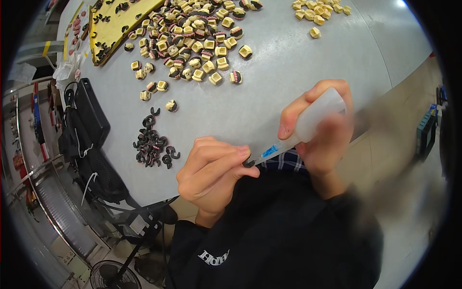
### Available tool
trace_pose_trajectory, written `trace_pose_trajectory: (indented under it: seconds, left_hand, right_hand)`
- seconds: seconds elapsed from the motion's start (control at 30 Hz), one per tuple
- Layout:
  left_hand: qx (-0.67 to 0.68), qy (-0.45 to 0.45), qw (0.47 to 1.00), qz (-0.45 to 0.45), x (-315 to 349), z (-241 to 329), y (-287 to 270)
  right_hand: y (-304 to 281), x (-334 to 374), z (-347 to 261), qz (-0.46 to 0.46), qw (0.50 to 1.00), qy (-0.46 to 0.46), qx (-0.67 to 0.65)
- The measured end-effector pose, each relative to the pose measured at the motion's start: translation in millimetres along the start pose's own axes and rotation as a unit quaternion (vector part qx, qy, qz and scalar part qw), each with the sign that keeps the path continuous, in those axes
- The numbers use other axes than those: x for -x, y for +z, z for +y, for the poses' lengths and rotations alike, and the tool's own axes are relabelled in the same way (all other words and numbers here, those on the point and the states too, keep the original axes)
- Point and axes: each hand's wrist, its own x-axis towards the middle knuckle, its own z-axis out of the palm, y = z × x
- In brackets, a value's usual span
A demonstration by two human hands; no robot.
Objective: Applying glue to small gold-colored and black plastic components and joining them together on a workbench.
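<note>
My left hand (211, 171) pinches a small black curved piece (249, 164) between thumb and fingertips, at the near edge of the table. My right hand (322, 130) is wrapped round a translucent white squeeze bottle (315, 115), tilted with its tip down to the left. The bottle's blue needle nozzle (270, 151) ends at the black piece; whether it touches cannot be made out. Left of my hands lies a pile of similar black curved pieces (151, 142), some with pink on them.
Many small cream, black and pink parts (197, 45) are heaped at the far middle of the grey table (269, 53). Plain cream pieces (317, 9) lie far right. A yellow tray (115, 31) with black bits is far left, above a black flat device (91, 111) with cables.
</note>
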Motion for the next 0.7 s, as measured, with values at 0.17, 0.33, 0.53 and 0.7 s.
trace_pose_trajectory:
  seconds: [0.17,0.33,0.53,0.7]
  left_hand:
    - [-0.003,-0.002,1.000,0.000,0.3,-0.4,0.8]
    - [-0.004,-0.003,1.000,-0.002,0.2,-0.5,0.8]
    - [-0.002,0.005,1.000,-0.008,-1.0,-1.2,-0.3]
    - [0.009,0.009,1.000,-0.018,0.3,-2.8,-0.1]
  right_hand:
    - [-0.5,-0.2,-2.1,0.004,1.000,0.005,-0.004]
    - [2.7,0.1,-6.3,0.006,0.999,0.040,-0.017]
    - [-0.4,-1.1,-6.5,0.003,1.000,0.028,0.002]
    - [2.1,1.1,-4.4,0.023,1.000,0.019,-0.008]
